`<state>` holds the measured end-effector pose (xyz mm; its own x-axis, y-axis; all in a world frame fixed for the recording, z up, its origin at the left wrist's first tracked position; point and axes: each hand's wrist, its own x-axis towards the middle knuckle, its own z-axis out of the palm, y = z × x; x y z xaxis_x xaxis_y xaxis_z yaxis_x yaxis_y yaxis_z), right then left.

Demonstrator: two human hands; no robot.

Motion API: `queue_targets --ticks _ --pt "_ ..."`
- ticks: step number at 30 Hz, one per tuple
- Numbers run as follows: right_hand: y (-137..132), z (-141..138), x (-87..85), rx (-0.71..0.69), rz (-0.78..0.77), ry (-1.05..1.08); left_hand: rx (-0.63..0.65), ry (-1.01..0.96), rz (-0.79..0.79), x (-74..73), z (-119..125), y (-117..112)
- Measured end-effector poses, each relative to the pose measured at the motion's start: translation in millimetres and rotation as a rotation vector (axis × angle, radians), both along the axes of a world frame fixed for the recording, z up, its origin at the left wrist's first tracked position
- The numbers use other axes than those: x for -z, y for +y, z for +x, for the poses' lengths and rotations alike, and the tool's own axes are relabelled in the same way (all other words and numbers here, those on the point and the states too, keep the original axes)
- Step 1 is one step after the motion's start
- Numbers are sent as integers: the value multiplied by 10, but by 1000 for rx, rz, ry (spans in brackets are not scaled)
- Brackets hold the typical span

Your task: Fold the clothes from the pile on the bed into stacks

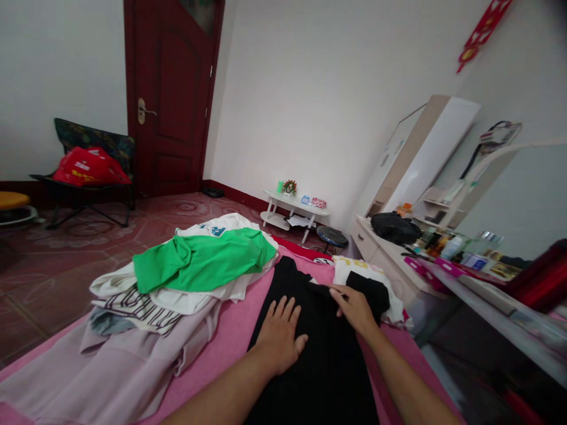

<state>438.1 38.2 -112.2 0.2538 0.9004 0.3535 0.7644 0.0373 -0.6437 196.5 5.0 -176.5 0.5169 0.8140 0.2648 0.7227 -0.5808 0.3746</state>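
A long black garment (323,360) lies spread on the pink bed cover (237,330); I cannot tell its exact kind. My left hand (281,336) rests flat on it, palm down and fingers spread. My right hand (352,307) pinches a raised flap at the garment's far right edge between thumb and fingers. To the left is a heap of clothes, with a green garment (208,260) on top of white ones, a striped one (142,310) and a pale mauve one (133,366). Beyond my right hand lie a rolled black cloth (365,289) and a white printed garment (345,268).
On the right stands a white dresser (385,260) with a black bag (396,228) and several bottles. A low white table (296,203) and a round stool (332,236) are beyond the bed. At the left, a folding chair (93,141) holds a red bag (88,166) near the door (177,100).
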Motion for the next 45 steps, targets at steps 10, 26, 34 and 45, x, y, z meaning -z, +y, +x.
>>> queue_targets --ticks 10,26,34,45 --pt "72 884 227 551 -160 -297 1 2 -17 -1 8 19" --pt "-257 1029 -274 808 748 823 -8 -6 12 15 23 20" --pt "-882 -732 -533 -253 204 47 203 -277 107 -228 -77 -82" --pt "-1917 -234 434 -6 -255 -332 244 -220 166 -242 -56 -116"
